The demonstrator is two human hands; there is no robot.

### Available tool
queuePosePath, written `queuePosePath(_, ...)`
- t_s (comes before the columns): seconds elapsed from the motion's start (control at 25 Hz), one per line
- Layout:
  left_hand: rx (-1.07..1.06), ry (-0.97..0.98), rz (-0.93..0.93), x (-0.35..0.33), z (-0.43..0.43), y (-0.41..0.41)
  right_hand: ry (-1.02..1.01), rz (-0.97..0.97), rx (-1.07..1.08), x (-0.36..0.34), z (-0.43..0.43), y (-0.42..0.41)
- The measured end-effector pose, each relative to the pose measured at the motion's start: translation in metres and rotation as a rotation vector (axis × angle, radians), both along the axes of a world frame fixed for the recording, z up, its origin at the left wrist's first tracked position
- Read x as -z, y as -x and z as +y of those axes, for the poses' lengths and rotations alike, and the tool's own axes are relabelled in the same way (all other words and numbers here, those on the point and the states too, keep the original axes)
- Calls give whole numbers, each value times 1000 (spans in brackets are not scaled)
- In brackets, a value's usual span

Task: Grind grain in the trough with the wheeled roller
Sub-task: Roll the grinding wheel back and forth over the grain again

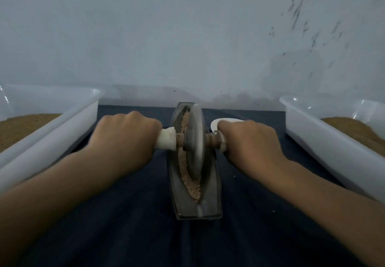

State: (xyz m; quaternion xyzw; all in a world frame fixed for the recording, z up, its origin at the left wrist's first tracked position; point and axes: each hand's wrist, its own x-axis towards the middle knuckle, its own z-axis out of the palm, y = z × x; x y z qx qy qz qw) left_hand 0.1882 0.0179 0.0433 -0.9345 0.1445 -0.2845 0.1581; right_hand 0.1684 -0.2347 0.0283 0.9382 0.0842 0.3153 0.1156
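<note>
Both hands, left hand (127, 133) and right hand (248, 139), wrap roller (194, 139) axle handles, balancing the wheel over grain (188, 178) in trough (195, 202).

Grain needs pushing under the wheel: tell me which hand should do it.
Probably left. The grain lies left of the wheel, nearest the left hand; the wheel blocks the right hand.

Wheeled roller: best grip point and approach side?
Grip the axle handles, not the disc: the white-wrapped left handle and the right handle. They stick out level on each side of the thin disc, which stands upright in the narrow trough. Come from above, palms down, one hand per side, as the left hand and right hand do now.
</note>
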Motion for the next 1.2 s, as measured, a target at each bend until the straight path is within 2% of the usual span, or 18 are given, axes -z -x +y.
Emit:
queuePosePath(0.08, 62, -98, -85, -12, 3, 18, -27, 46, -58, 2, -10, 23)
queuePosePath(0.16, 15, -132, -37, -11, -4, 16, -46, 95, -52, 9, -15, 24)
queuePosePath(0.32, -63, 5, 14, -2, -20, -44, -84, -7, 27, 5, 1, -50)
queuePosePath(0.48, -99, 41, 31, -17, -35, -68, -155, 95, 75, -4, 9, -88)
queuePosePath(0.6, -41, 23, 34, -12, -28, -37, -127, 115, 18, 3, 1, -49)
queuePosePath(0.76, 137, -16, -45, -5, 5, 21, -24, -66, -107, -8, -5, 21)
queuePosePath(0.84, 196, 9, -78, -11, 7, 17, -33, -23, -116, -10, -7, 25)
queuePosePath(0.92, 76, 5, 14, -4, -4, 1, -38, 96, 10, -4, -2, 5)
queuePosePath(1.0, -23, 61, 23, 4, -16, -39, -51, 101, 109, -9, 10, -44)
queuePosePath(1.12, -65, 202, 204, -12, -27, -81, -50, 133, 141, -27, 24, -94)
queuePosePath(1.2, -81, 173, 171, -17, -30, -71, -85, 148, 121, -29, 24, -87)
